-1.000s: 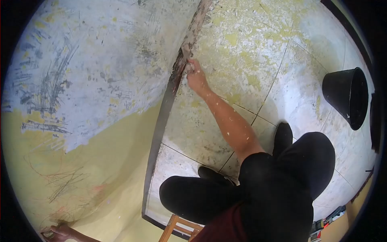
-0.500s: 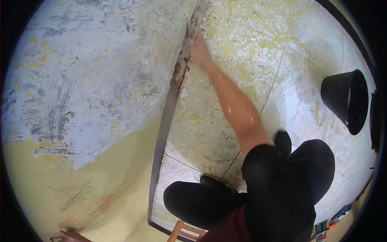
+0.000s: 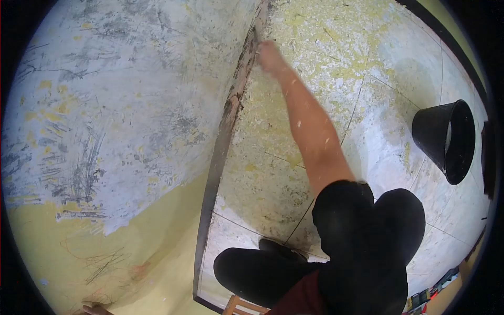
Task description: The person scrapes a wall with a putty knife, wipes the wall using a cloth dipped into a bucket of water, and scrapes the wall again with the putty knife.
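Note:
My right hand (image 3: 271, 56) is closed at the far end of the baseboard (image 3: 231, 105), where the wall meets the floor. From the fist a thin dark blade, seemingly a scraper (image 3: 256, 34), points toward the baseboard; it is blurred and its handle is hidden in my fingers. The baseboard's upper stretch is rough and brown, with its coating worn off. At the bottom left edge, my left hand (image 3: 95, 309) rests against the yellow lower wall (image 3: 152, 231), fingers stretched out, partly cut off by the view. White flecks dot my right forearm.
Flaked paint (image 3: 325, 58) covers the tiled floor. A black bucket (image 3: 441, 137) lies tilted in view at the right. Part of a wooden stool (image 3: 239, 304) shows beneath me. Tools (image 3: 425, 296) lie at bottom right. The upper wall (image 3: 142, 105) is scraped to patchy white.
My right hand has shifted slightly right along with the tool, away from the baseboard. The view has moved a little, and less of my left hand shows.

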{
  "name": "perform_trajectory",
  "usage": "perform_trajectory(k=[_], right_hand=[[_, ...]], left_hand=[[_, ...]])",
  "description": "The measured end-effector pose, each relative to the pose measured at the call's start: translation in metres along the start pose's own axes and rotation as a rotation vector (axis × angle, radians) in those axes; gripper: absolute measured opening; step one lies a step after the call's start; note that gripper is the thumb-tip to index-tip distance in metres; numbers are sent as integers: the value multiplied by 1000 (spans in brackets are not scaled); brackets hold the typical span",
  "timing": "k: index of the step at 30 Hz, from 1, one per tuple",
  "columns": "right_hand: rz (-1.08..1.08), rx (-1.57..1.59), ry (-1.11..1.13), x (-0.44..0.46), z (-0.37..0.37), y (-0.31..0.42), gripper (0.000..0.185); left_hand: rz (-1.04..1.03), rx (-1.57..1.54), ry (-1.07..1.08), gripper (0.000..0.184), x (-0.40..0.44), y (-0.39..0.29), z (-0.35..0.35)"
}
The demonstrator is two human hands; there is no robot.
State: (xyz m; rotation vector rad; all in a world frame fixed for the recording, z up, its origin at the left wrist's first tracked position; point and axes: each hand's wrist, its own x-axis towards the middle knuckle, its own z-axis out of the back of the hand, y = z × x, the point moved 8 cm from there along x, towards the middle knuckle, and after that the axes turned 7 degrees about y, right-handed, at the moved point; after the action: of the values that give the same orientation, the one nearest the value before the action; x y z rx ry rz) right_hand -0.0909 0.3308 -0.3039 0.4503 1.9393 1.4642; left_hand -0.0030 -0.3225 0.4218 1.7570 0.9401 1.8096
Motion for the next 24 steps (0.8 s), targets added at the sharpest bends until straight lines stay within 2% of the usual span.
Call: perform_trajectory(k=[2, 3, 4, 5, 8, 10, 12, 13, 15, 17, 18, 21, 22, 24], right_hand=[[-72, 59, 74, 15, 19, 4, 39], [209, -510, 158, -5, -1, 9, 37], [529, -1061, 51, -31, -19, 12, 35], [392, -852, 106, -67, -34, 9, 42], [-6, -326, 229, -154, -91, -19, 48], [-177, -58, 50, -175, -95, -21, 43], [-132, -25, -154, -132, -84, -32, 36], [75, -643, -92, -80, -84, -41, 35], [187, -581, -100, -18, -49, -34, 33], [-98, 225, 18, 7, -9, -22, 30], [-252, 342, 183, 12, 1, -18, 28], [-273, 294, 210, 5, 53, 23, 35], [-15, -266, 125, 21, 81, 34, 37], [285, -856, -3, 10, 104, 106, 39]], left_hand=[[10, 11, -6, 79, 3, 4, 2], [18, 10, -7, 80, 2, 1, 2], [28, 10, -7, 80, 0, 3, 1], [34, 8, -9, 81, 1, -1, 0], [31, 5, -4, 83, 7, 2, 1], [46, 1, 0, 84, 11, 4, 3], [49, -5, -7, 85, 21, -1, 11], [-15, -65, -40, 83, 29, -16, 18], [-52, -53, -29, 82, 26, -8, 15], [-79, -96, -25, 82, 31, -24, 19], [-81, -100, -41, 82, 32, -29, 22], [-81, -92, -84, 76, 31, -28, 26], [-82, -93, -95, 74, 30, -28, 27], [-103, -87, -101, 73, 28, -21, 25]])
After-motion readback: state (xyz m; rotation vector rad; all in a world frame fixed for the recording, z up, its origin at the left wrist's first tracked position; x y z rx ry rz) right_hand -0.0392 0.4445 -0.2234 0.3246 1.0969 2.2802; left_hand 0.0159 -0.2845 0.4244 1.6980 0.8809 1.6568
